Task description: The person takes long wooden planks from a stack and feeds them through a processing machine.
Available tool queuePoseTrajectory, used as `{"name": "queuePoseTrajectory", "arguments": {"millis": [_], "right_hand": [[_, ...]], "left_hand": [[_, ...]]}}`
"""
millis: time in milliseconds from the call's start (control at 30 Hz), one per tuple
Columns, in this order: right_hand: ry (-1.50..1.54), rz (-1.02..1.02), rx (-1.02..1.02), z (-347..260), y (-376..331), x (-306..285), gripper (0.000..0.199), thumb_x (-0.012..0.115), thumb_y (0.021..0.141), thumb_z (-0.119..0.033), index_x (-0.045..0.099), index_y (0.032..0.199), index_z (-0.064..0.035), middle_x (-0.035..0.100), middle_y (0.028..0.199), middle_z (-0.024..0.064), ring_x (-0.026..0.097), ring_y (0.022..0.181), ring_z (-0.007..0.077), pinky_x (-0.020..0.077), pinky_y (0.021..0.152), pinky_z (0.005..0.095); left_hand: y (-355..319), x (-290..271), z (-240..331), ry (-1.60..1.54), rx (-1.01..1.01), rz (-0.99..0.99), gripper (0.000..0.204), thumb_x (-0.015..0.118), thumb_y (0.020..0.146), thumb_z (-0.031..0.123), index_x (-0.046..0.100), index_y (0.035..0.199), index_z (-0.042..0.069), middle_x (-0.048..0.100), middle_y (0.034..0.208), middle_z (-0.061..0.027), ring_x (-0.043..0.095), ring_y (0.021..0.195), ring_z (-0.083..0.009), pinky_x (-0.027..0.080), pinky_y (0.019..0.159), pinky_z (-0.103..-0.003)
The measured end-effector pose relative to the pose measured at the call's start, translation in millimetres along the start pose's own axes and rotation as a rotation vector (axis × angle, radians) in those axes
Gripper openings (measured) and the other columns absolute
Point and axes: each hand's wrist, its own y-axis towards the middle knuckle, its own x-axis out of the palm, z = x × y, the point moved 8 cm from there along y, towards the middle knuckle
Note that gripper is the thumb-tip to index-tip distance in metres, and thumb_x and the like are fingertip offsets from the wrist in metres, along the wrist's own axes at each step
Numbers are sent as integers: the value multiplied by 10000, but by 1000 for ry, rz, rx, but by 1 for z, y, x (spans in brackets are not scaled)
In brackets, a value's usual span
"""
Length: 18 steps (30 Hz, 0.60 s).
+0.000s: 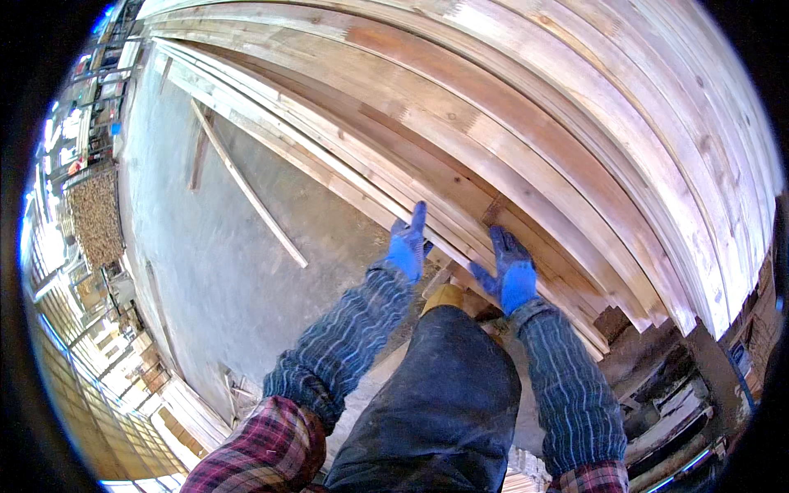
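Long narrow wooden boards point(341, 167) run side by side from the far left toward the near right, along the foot of a tall stack of boards point(526, 107). My left hand point(407, 249), in a blue glove, lies at the outer edge of the narrow boards with its fingers stretched along them. My right hand point(513, 278), gloved the same way, rests farther right on these boards, its fingers extended and its thumb spread to the left. The undersides of both hands are hidden, but neither appears to be wrapped round a board.
A thin wooden strip point(251, 197) lies loose on the grey concrete floor point(205, 246) at left. My yellowish boot point(444, 297) stands close to the boards. A block of stacked wood pieces point(94, 215) is at far left. Timber and debris point(670, 427) lie at lower right.
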Motion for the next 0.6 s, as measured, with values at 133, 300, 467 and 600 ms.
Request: {"name": "queuePoseTrajectory", "arguments": {"millis": [133, 300, 467, 600], "right_hand": [[-254, -56, 5, -30, 1, 10, 1037, 823, 707, -431, 295, 1568, -192, 421, 1514, 218, 450, 1347, 415, 359, 1107, 563], [-406, -51, 5, -29, 6, 8, 734, 616, 839, -145, 373, 1526, -233, 473, 1478, 145, 548, 1214, 381, 446, 988, 566], [-209, -37, -46, -37, -51, -40, 677, 654, 842, -224, 451, 1487, -176, 520, 1414, 228, 555, 1189, 411, 456, 955, 550], [-189, -20, -59, -34, -154, -113, 691, 687, 818, -287, 482, 1462, -142, 534, 1394, 263, 562, 1172, 424, 438, 948, 544]], "left_hand": [[7, -2, 2, 212, -9, 41, 595, 726, 895, 470, 504, 1293, 86, 599, 1238, -112, 607, 1047, -233, 523, 860, -368], [-14, -15, 6, 127, 73, -74, 783, 788, 858, 267, 349, 1456, 19, 512, 1353, -206, 551, 1216, -281, 521, 942, -374], [-93, -46, 110, 970, 833, 113, 994, 832, 752, 247, 265, 1552, 84, 328, 1572, -198, 404, 1395, -372, 374, 1138, -489], [-137, -71, 209, 1556, 1171, 171, 1050, 827, 689, 304, 274, 1567, 142, 310, 1582, -193, 336, 1442, -389, 295, 1181, -517]]}}
